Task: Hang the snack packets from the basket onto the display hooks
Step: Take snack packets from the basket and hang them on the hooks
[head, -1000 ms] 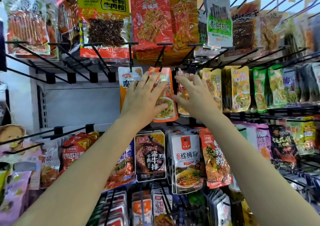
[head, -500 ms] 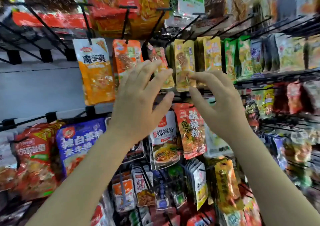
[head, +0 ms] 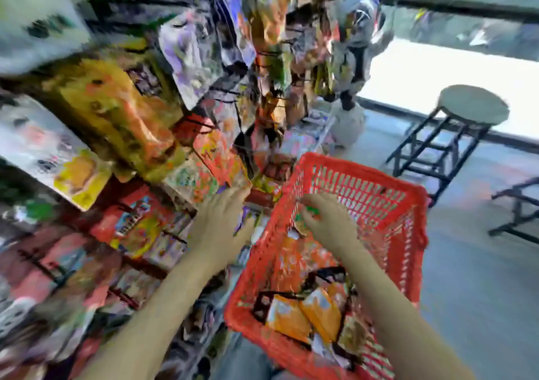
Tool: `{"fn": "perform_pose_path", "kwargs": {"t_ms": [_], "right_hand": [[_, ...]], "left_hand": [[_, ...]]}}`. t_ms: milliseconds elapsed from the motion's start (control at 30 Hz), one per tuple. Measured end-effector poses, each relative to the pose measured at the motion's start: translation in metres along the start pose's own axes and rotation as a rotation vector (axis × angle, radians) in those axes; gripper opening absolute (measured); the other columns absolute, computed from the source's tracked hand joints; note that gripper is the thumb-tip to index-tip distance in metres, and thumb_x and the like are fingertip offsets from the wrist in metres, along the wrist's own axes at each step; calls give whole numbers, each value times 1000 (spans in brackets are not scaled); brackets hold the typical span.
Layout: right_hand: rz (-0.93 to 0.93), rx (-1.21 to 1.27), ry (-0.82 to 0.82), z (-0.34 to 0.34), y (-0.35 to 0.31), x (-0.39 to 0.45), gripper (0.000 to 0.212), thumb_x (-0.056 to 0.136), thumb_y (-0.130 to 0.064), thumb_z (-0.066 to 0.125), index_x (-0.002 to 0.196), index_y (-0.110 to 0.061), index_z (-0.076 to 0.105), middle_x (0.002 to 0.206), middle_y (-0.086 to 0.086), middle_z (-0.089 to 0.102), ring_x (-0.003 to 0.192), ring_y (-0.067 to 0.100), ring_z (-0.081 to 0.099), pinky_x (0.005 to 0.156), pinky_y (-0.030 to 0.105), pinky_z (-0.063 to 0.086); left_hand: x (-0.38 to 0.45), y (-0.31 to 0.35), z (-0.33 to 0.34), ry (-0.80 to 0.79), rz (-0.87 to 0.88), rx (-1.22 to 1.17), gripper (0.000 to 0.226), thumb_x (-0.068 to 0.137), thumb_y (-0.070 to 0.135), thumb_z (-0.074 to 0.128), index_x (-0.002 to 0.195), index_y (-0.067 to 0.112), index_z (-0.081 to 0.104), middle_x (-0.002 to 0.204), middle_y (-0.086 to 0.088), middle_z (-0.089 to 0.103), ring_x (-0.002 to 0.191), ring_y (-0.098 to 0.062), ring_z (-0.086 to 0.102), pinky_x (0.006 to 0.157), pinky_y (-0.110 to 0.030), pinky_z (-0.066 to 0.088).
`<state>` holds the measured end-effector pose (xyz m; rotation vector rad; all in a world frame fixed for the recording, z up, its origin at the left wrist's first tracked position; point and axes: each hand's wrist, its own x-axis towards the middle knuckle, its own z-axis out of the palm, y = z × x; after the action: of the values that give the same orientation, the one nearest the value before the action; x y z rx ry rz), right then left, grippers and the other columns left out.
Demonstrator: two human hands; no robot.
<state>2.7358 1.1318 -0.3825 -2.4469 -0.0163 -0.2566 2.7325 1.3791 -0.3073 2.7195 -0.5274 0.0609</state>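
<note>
The view is motion-blurred. A red plastic basket (head: 358, 172) sits low at centre right and holds several snack packets, with orange ones (head: 303, 312) near its front. My right hand (head: 329, 222) is inside the basket, its fingers bent down onto a green-topped packet (head: 312, 211). The blur hides whether it grips that packet. My left hand (head: 221, 222) hovers with straight fingers just left of the basket's rim, in front of the low rack packets, holding nothing. The display rack (head: 204, 53), crowded with hanging packets, fills the left and upper centre.
A round-topped stool (head: 472, 108) on a black frame stands on the grey floor to the right of the basket. Part of another black frame (head: 516, 204) shows at the right edge. Behind the stool is a bright doorway.
Both hands came away from the orange packet on the upper hook and dropped down. The view swung down and right to the red basket, and my right hand went into it.
</note>
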Motion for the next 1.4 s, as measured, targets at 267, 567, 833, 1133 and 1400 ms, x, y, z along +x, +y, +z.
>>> {"fn": "perform_pose_path", "kwargs": {"t_ms": [267,567,833,1133,1400], "right_hand": [[320,-261,-390,63,87,-51,67,91,-55,62,142,-13,50,133,16,56,131,39,43,94,50,47],[600,-43,-458,89,90,-45,106,74,-54,83,148,0,29,159,25,15,148,40,22,115,45,33],[695,226,-401,81,88,-48,83,72,-48,87,136,-11,48,151,14,24,137,33,36,110,41,38],[619,247,-337,89,77,-63,73,72,-35,90,132,-17,51,144,14,31,128,32,44,107,42,42],[546,319,-518,96,69,-57,76,82,-26,84,147,-21,45,137,2,59,119,19,56,93,36,48]], "left_hand": [[-35,7,95,-363,-87,72,87,87,64,26,160,16,24,164,-6,30,150,-26,31,121,-46,26],[-32,8,105,-302,-104,-26,77,97,56,42,158,13,25,162,-8,32,148,-25,32,119,-47,32],[-33,10,106,-306,-126,-55,75,100,44,53,160,16,20,164,-5,28,150,-24,27,120,-43,26],[-34,11,105,-320,-151,-78,75,101,47,48,161,22,11,167,0,20,153,-18,18,122,-38,20],[-34,10,106,-330,-183,-91,76,101,48,48,162,23,10,166,0,22,152,-19,20,122,-43,24]]}}
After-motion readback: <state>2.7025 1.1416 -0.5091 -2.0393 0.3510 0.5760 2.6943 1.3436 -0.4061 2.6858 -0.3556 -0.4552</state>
